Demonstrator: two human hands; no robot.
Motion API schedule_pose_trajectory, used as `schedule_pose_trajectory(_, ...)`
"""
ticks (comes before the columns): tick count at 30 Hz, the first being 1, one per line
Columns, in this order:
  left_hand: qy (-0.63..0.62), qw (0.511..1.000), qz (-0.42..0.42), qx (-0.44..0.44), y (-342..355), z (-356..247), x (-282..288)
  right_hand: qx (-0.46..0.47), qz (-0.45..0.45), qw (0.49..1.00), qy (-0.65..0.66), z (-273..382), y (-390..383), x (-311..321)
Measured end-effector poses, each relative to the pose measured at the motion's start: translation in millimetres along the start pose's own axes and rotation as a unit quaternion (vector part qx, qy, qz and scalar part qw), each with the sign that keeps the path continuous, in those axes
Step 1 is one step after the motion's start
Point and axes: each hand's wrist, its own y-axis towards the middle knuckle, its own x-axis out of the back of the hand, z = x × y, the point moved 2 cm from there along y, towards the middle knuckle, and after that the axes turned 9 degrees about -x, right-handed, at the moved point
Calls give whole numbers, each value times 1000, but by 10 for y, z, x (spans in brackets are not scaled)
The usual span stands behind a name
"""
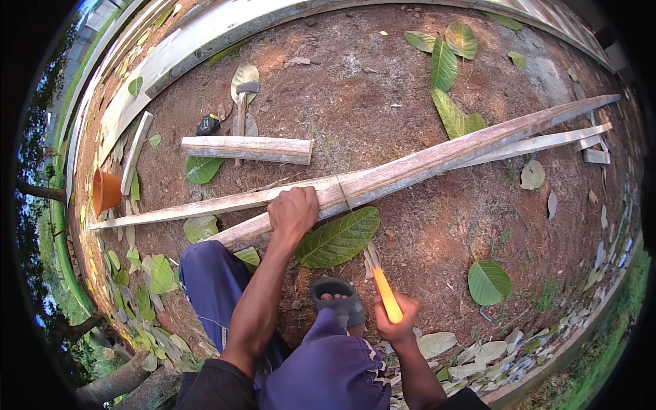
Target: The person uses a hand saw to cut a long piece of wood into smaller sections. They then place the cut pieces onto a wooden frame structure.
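Note:
Two long, rough wooden beams cross at a shallow angle on the ground in front of me. A thin wire (344, 194) runs over them where they cross. My left hand (294, 210) is closed on the upper face of the nearer beam (410, 167), left of the wire, beside the thinner beam (205, 206). Low on the right, my right hand (398, 318) is wrapped round the orange and yellow handle of a hand tool (387, 295). Its greyish end points away from me, near a big green leaf (339, 239), apart from the beams; its exact kind is unclear.
Beyond the beams lie a short wood block (246, 149), a hammer (242, 109) and a black tape measure (208, 124). An orange pot (106, 191) stands at the left. A loose wire loop (471, 229) and scattered leaves lie on the soil; my sandalled foot (336, 301) is close by.

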Motion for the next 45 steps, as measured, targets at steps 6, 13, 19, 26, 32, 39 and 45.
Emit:
schedule_pose_trajectory(6,-25,996,43,76,21,77,-161,-32,22,999,-11,-150,-441,206)
schedule_pose_trajectory(13,-1,1000,22,2,21,63,-133,-33,-10,999,43,367,834,-457)
schedule_pose_trajectory(19,-9,999,13,29,0,54,-106,-13,21,999,-35,-184,-686,386)
schedule_pose_trajectory(26,-4,1000,8,26,42,4,-122,11,-30,999,43,305,947,-532)
schedule_pose_trajectory(32,-8,999,16,33,58,127,-164,10,24,999,-29,-297,-355,179)
schedule_pose_trajectory(39,-21,997,56,57,79,10,-154,6,-32,997,75,71,599,-366)
schedule_pose_trajectory(45,-19,996,71,58,44,82,-59,-27,-11,999,43,143,382,-267)
